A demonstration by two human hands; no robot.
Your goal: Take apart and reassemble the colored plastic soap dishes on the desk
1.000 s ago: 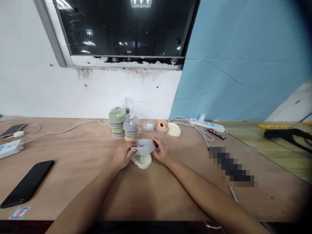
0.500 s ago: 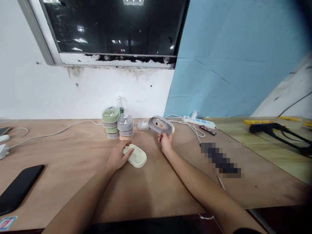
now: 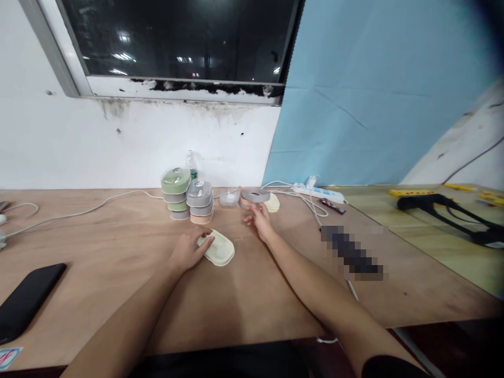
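Note:
A cream oval lid (image 3: 222,250) lies flat on the table in front of me. Over its left end rests my left hand (image 3: 189,249), thumb and fingers apart and touching it. Further off, my right hand (image 3: 261,222) has its fingers spread at the near side of a grey oval frame (image 3: 260,195) with an opening in its middle. That frame sits level on a pinkish-beige piece. Behind my right hand, another cream lid (image 3: 273,202) lies partly under or beside the frame; which one I cannot tell. A clear lid (image 3: 229,198) is just left of it.
Two stacks of lunch-box tiers, one green and grey (image 3: 176,182), one grey and beige (image 3: 200,194), stand at the back left with a bottle (image 3: 191,165) behind. A power strip (image 3: 321,193) with cables lies back right, a black phone (image 3: 30,302) at left.
My right hand has lowered the grey frame from a tilted, held position to lying level, and its fingers have loosened. My left hand stays at the near cream lid.

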